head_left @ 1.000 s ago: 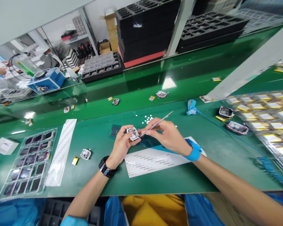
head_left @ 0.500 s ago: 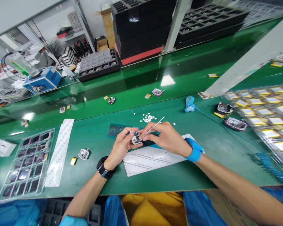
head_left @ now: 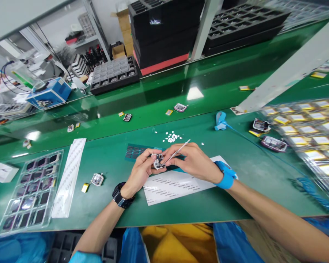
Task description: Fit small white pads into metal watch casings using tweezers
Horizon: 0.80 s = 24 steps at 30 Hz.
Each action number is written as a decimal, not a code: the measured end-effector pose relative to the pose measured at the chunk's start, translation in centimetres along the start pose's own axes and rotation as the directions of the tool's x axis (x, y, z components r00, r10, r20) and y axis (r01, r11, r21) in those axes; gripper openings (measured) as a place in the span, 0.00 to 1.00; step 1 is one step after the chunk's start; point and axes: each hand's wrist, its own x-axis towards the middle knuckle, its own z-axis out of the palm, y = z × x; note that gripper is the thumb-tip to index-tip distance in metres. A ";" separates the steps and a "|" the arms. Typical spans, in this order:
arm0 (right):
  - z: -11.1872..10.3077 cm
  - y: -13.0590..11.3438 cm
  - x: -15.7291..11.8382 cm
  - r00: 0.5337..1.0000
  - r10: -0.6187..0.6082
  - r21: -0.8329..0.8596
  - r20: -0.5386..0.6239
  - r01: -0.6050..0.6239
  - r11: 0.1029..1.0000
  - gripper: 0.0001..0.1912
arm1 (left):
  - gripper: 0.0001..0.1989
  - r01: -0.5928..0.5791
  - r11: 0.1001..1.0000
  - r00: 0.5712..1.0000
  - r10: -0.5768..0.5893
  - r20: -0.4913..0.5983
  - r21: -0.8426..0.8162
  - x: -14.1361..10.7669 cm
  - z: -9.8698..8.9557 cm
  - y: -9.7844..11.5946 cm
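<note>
Left hand (head_left: 142,170) gripping watch-like casing (head_left: 158,161); right hand (head_left: 193,160) pinching tweezers (head_left: 178,151), white bits (head_left: 172,137) beyond.

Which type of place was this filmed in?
Probably an electronics assembly workshop: the hands work tweezers on a small open device, near a tray of dark screens and trays of yellow-edged batteries.

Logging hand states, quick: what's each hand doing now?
Left hand: closed, holding the small white-framed device.
Right hand: closed, holding the thin metal tool.
</note>
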 end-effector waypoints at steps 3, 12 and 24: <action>-0.1 0.1 -0.1 1.000 0.013 0.047 0.002 -0.013 0.999 0.06 | 0.22 0.007 1.000 1.000 -0.007 0.003 -0.003 0.0 0.0 0.0; -0.2 0.2 0.0 0.999 0.035 0.043 0.024 -0.036 0.998 0.05 | 0.19 0.009 0.999 0.999 -0.010 0.032 0.033 -0.1 -0.1 -0.1; -0.1 0.1 0.0 1.000 -0.001 0.048 0.019 0.000 0.999 0.05 | 0.21 0.014 0.999 0.999 -0.015 0.032 0.041 -0.1 0.0 -0.2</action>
